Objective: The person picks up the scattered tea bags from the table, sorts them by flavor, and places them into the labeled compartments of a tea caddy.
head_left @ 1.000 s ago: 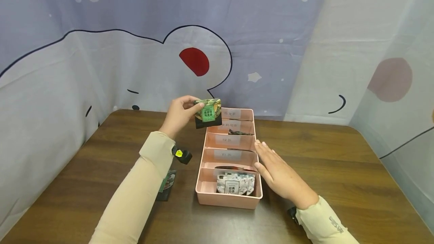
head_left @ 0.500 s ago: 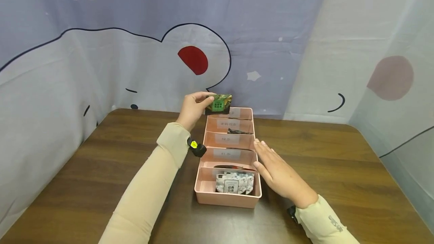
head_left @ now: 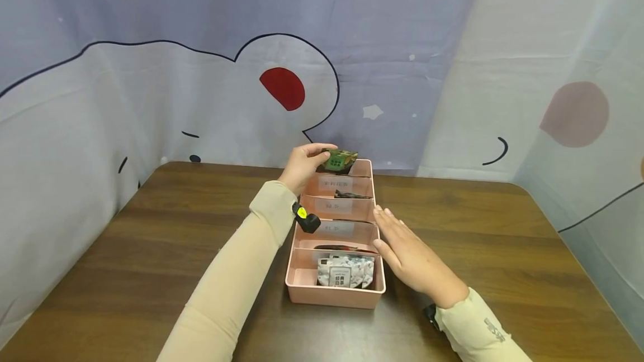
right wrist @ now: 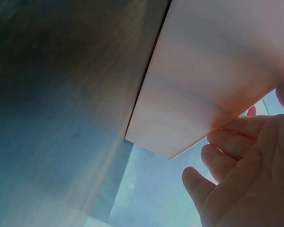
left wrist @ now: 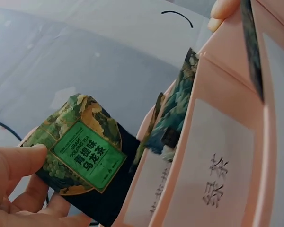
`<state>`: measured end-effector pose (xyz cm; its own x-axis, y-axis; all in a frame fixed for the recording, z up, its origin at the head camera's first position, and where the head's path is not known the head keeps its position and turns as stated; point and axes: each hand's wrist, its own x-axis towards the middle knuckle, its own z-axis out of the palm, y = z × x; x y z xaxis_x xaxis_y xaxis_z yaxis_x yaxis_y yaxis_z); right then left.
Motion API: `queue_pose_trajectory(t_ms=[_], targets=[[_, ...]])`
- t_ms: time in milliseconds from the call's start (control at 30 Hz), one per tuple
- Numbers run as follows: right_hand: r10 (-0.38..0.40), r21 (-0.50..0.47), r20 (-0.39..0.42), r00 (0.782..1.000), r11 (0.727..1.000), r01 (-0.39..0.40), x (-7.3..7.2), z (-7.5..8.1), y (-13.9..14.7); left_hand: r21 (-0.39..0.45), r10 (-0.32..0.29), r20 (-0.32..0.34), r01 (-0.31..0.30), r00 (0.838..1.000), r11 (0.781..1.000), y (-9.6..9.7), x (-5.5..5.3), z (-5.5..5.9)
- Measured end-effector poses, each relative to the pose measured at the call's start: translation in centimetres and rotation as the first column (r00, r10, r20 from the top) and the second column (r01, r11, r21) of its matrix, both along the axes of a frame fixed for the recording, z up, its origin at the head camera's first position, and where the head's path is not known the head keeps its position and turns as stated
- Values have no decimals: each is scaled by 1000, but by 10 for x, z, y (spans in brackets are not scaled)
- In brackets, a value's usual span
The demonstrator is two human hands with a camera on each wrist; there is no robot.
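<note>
Between thumb and fingers, my left hand (head_left: pixel 302 165) pinches a green and black grape oolong tea packet (left wrist: pixel 90 156) by its side edge. In the head view the packet overlaps the far end of a long pink divided box (head_left: pixel 332 297), over the rearmost compartment. My right hand (head_left: pixel 417 261) lies along the box's right side with fingers straight, fingertips right at the rim. The right wrist view shows those fingers against the top edge of the pink side wall (right wrist: pixel 180 94).
White patterned tea packets (head_left: pixel 347 271) stand in the nearest compartment. Dark packets (head_left: pixel 352 195) show in other compartments, whose dividers carry white labels (head_left: pixel 336 229). The box stands on a brown wooden table (head_left: pixel 483 239), with a printed curtain (head_left: pixel 392 60) behind.
My left hand has carried the tea packet rightward, then lower, to the box's far compartment. The left sleeve now covers where another packet showed on the table. My right hand stays at the rim.
</note>
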<state>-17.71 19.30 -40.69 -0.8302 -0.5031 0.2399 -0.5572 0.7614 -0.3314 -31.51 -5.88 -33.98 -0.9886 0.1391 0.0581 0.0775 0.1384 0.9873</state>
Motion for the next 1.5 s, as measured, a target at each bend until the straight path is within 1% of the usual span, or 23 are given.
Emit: queue_pose_trajectory(t_ms=[167, 333, 467, 567, 667, 767, 967, 1033, 1100, 1200, 1300, 1367, 1500], targets=[[2, -2, 5, 1000, 1000, -2, 0, 1, -1, 1, 7, 19, -7, 1000, 1000, 7, -3, -3], [6, 0, 6, 1000, 1000, -6, 0, 1, -1, -14, 3, 24, -2, 1000, 1000, 13, -2, -3], [9, 0, 10, 1000, 1000, -9, 0, 1, -2, -65, -34, 28, 36, 999, 997, 15, -1, -5], [8, 0, 12, 1000, 1000, -8, 0, 1, -2, -103, -64, 45, 68, 997, 992, 15, 0, -8], [6, 0, 13, 1000, 1000, -6, 0, 1, -3, -130, -75, 57, 82, 996, 988, 14, 2, -9], [5, 1, 16, 1000, 1000, -5, 0, 2, -3, -140, -82, 57, 89, 995, 986, 11, 5, -8], [-2, -1, 22, 1000, 1000, 2, 1, 3, -2, -184, -108, 20, 110, 994, 977, 0, 12, 0], [-2, -2, 21, 1000, 1000, 2, 1, 2, -2, -189, -110, 8, 109, 994, 976, -5, 16, 2], [0, -2, 20, 1000, 1000, 0, 1, 2, -2, -176, -115, -10, 111, 993, 978, -10, 19, 4], [1, -4, 16, 1000, 1000, -1, 1, 2, -1, -152, -124, -42, 117, 991, 981, -17, 28, 6], [1, -6, 12, 1000, 1000, 0, 1, 2, -1, -146, -134, -85, 120, 987, 982, -24, 39, 7], [0, -5, 12, 1000, 1000, 0, 0, 2, 0, -156, -129, -122, 110, 984, 982, -29, 47, 9], [-1, -5, 17, 1000, 1000, 1, 0, 2, 0, -179, -129, -204, 93, 970, 979, -38, 64, 10]])
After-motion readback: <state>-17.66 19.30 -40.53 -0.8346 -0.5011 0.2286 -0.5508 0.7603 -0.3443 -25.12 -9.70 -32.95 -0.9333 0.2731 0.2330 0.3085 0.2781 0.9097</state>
